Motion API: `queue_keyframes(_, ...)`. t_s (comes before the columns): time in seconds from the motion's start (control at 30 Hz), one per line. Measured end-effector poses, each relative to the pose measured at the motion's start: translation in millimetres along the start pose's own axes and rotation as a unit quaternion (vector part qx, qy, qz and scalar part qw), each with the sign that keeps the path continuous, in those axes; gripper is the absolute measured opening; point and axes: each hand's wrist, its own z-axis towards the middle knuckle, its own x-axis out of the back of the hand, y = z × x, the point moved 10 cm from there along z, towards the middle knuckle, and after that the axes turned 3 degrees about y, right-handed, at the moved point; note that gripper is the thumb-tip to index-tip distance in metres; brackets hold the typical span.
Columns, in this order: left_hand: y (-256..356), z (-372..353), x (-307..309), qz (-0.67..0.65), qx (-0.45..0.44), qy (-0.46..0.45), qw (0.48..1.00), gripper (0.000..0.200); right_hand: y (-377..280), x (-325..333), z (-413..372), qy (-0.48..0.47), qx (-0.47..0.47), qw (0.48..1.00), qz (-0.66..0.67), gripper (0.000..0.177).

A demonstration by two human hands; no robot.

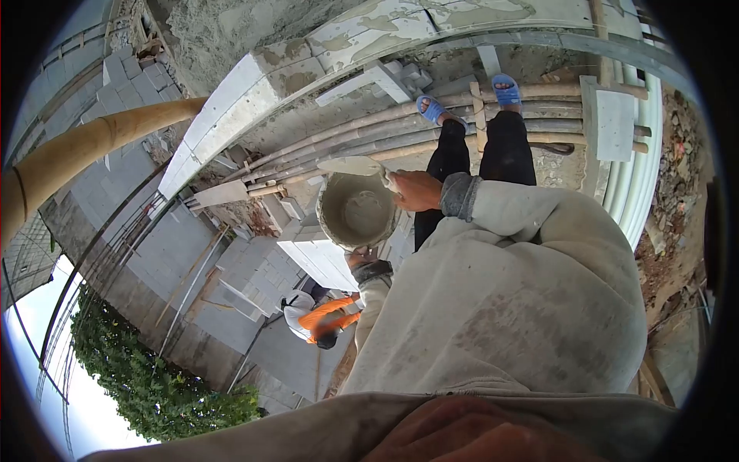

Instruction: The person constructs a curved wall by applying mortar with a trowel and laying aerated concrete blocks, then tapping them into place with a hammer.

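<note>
One head-worn fisheye camera looks steeply down the body, close above the bucket (pixel 358 209).

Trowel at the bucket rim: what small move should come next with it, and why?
Probably tip the trowel down into the bucket for a scoop. The right hand holds it with the blade lying across the rim, the left hand grips the bucket at the opposite side, and grey mortar sits in the bottom, within the blade's reach.

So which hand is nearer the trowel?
Right. The right hand grips the trowel by its handle; the left hand holds the bucket from below, off the trowel.
</note>
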Motion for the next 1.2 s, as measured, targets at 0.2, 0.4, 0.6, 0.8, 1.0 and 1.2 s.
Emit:
queue_keyframes(0.2,45.8,-138.5,-96.2,0.042,-0.145,-0.082,0.985,0.048,-34.1,38.1,-17.8,0.035,0.217,0.934,-0.283,0.016)
queue_keyframes(0.4,47.2,-216.4,-142.7,-0.115,-0.232,-0.210,0.943,0.030,-29.0,67.6,-13.7,-0.224,-0.014,0.948,-0.225,0.024)
queue_keyframes(0.6,35.6,-264.3,-180.0,-0.255,-0.189,-0.295,0.901,0.043,-56.4,84.2,-113.0,-0.281,-0.234,0.871,0.330,0.036)
queue_keyframes(0.8,53.3,-304.0,-192.8,-0.341,-0.183,-0.355,0.851,0.060,-125.8,59.5,-130.3,-0.232,-0.215,0.776,0.546,0.029)
queue_keyframes(1.0,107.6,-295.2,-178.0,-0.363,-0.236,-0.307,0.847,0.045,-186.6,116.4,-113.2,-0.192,-0.069,0.978,0.048,0.025)
queue_keyframes(1.2,137.7,-293.5,-180.8,-0.329,-0.216,-0.332,0.857,0.033,-226.2,104.6,-69.9,-0.054,0.252,0.835,-0.485,0.018)
